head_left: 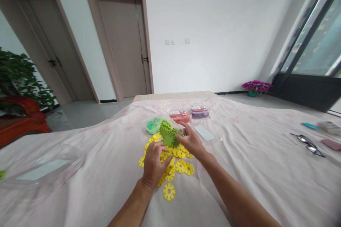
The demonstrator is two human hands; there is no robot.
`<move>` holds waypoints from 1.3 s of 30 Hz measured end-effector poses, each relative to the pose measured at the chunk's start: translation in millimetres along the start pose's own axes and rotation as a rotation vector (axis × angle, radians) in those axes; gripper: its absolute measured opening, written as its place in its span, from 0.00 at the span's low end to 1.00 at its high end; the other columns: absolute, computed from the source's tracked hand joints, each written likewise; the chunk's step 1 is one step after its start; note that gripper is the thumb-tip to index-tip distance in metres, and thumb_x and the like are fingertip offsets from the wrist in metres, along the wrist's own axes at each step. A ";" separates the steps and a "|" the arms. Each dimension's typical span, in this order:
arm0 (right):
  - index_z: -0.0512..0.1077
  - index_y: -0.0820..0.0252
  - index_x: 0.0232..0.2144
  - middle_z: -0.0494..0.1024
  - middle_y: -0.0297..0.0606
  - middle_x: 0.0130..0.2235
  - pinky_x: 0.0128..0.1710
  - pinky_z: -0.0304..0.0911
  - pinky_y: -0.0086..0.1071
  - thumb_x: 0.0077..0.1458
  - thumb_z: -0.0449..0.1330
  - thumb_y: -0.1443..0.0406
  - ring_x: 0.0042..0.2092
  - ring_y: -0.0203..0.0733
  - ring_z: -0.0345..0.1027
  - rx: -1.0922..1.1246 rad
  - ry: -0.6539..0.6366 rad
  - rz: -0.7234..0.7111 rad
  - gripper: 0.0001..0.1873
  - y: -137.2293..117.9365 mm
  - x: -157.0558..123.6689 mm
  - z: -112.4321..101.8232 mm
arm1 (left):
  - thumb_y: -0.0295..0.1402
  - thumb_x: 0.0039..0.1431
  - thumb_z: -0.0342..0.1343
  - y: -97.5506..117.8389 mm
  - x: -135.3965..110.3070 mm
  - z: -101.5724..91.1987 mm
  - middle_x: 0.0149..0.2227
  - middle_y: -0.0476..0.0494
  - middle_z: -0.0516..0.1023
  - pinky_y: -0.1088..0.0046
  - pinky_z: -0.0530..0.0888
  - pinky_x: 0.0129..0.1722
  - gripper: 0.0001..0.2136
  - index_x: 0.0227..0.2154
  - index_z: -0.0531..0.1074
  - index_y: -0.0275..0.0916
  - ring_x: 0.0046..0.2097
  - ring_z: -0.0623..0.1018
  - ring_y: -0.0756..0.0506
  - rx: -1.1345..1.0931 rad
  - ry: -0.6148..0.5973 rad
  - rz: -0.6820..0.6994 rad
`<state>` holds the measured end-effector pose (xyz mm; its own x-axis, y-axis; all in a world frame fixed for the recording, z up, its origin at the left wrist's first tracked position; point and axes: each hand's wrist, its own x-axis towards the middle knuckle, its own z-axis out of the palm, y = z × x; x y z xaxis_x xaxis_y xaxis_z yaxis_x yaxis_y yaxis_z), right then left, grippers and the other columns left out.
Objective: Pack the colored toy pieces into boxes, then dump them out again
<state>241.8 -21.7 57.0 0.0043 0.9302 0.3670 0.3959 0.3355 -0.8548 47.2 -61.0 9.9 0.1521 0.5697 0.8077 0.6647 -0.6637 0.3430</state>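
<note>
A cluster of joined green snowflake discs (168,133) sits on the pink cloth, above a scatter of several yellow snowflake discs (179,166). My right hand (191,143) grips the right side of the green cluster, fingers curled on it. Lying palm down on the yellow discs, my left hand (155,163) has its fingers bent against the lower left of the green cluster. One yellow disc (169,191) lies apart, nearest me.
Behind the pile stand a clear box with green discs (152,124), a red-filled box (180,116) and a purple-filled box (199,111). A box lid (204,133) lies at right. An empty clear box (39,170) sits left; glasses (307,144) lie far right.
</note>
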 end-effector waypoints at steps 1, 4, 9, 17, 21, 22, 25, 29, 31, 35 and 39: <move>0.63 0.54 0.60 0.76 0.35 0.38 0.40 0.70 0.39 0.51 0.64 0.60 0.38 0.42 0.71 -0.102 0.042 -0.082 0.34 0.8 0.1 -0.6 | 0.34 0.58 0.61 -1.4 -0.3 0.5 0.41 0.43 0.74 0.57 0.73 0.51 0.08 0.35 0.67 0.42 0.48 0.74 0.41 0.011 0.008 -0.013; 0.61 0.53 0.62 0.77 0.39 0.43 0.45 0.68 0.43 0.51 0.65 0.61 0.42 0.45 0.71 -0.268 0.072 -0.230 0.36 1.1 -3.5 -0.6 | 0.35 0.58 0.61 -8.0 -1.7 3.3 0.45 0.41 0.73 0.55 0.72 0.52 0.11 0.41 0.68 0.41 0.51 0.73 0.40 0.018 0.028 -0.081; 0.61 0.53 0.62 0.76 0.45 0.51 0.48 0.67 0.45 0.51 0.67 0.59 0.47 0.50 0.71 -0.335 0.145 -0.371 0.37 4.3 -8.2 2.8 | 0.39 0.56 0.63 -15.4 -2.7 7.2 0.54 0.34 0.68 0.50 0.69 0.57 0.24 0.53 0.64 0.39 0.59 0.68 0.37 0.037 0.013 -0.147; 0.65 0.57 0.59 0.73 0.48 0.53 0.48 0.67 0.44 0.61 0.57 0.55 0.49 0.48 0.68 -0.193 0.376 -0.297 0.26 13.4 3.4 -5.7 | 0.41 0.48 0.68 -8.9 -4.2 9.5 0.58 0.35 0.69 0.42 0.67 0.57 0.33 0.57 0.66 0.46 0.61 0.67 0.31 0.095 -0.195 -0.043; 0.67 0.57 0.57 0.73 0.47 0.53 0.48 0.68 0.46 0.62 0.53 0.51 0.53 0.52 0.67 0.000 0.387 -0.173 0.26 12.1 6.9 -8.8 | 0.30 0.50 0.64 -6.0 -3.3 8.2 0.54 0.41 0.75 0.49 0.71 0.57 0.30 0.57 0.65 0.47 0.58 0.72 0.36 0.007 -0.239 -0.011; 0.68 0.57 0.56 0.74 0.47 0.53 0.44 0.70 0.44 0.62 0.52 0.50 0.52 0.52 0.68 0.062 0.367 -0.129 0.26 11.1 7.1 -9.1 | 0.28 0.51 0.63 -4.8 -2.6 7.4 0.53 0.42 0.75 0.50 0.71 0.56 0.28 0.56 0.66 0.48 0.57 0.73 0.37 -0.017 -0.247 -0.007; 0.70 0.57 0.53 0.76 0.46 0.50 0.32 0.71 0.37 0.60 0.53 0.47 0.46 0.51 0.72 0.230 0.296 -0.007 0.28 7.5 6.2 -8.6 | 0.25 0.50 0.60 -1.1 -0.1 5.7 0.49 0.43 0.77 0.53 0.72 0.54 0.24 0.51 0.69 0.47 0.53 0.75 0.38 -0.031 -0.257 -0.017; 0.71 0.58 0.51 0.77 0.46 0.46 0.24 0.66 0.31 0.57 0.54 0.45 0.44 0.51 0.74 0.379 0.247 0.127 0.30 4.8 5.1 -5.8 | 0.21 0.46 0.58 -1.8 1.3 6.2 0.41 0.45 0.78 0.54 0.72 0.48 0.21 0.44 0.70 0.43 0.45 0.76 0.39 0.090 -0.172 -0.128; 0.71 0.59 0.50 0.77 0.46 0.44 0.22 0.65 0.29 0.55 0.55 0.44 0.43 0.50 0.74 0.456 0.238 0.197 0.30 3.9 5.0 -3.5 | 0.19 0.44 0.58 -5.9 0.6 6.1 0.39 0.45 0.77 0.55 0.72 0.47 0.20 0.41 0.69 0.42 0.43 0.76 0.38 0.164 -0.122 -0.170; 0.72 0.60 0.48 0.77 0.47 0.44 0.22 0.63 0.29 0.51 0.59 0.46 0.41 0.49 0.74 0.571 0.209 0.311 0.30 1.3 4.5 1.2 | 0.25 0.50 0.60 -14.5 -2.0 4.5 0.37 0.45 0.76 0.57 0.71 0.45 0.13 0.38 0.68 0.42 0.41 0.76 0.39 0.230 -0.053 -0.186; 0.74 0.61 0.45 0.78 0.47 0.43 0.22 0.62 0.27 0.50 0.61 0.48 0.40 0.47 0.74 0.617 0.168 0.370 0.28 -1.4 2.8 3.9 | 0.38 0.58 0.59 -17.0 -3.6 5.1 0.35 0.45 0.76 0.59 0.72 0.44 0.09 0.38 0.68 0.41 0.40 0.76 0.40 0.232 -0.004 -0.203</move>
<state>237.7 -19.0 57.8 0.1978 0.9800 0.0236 -0.2466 0.0730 -0.9664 39.1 -49.3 -1.3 0.0021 0.6816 0.7317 0.8308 -0.4084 0.3781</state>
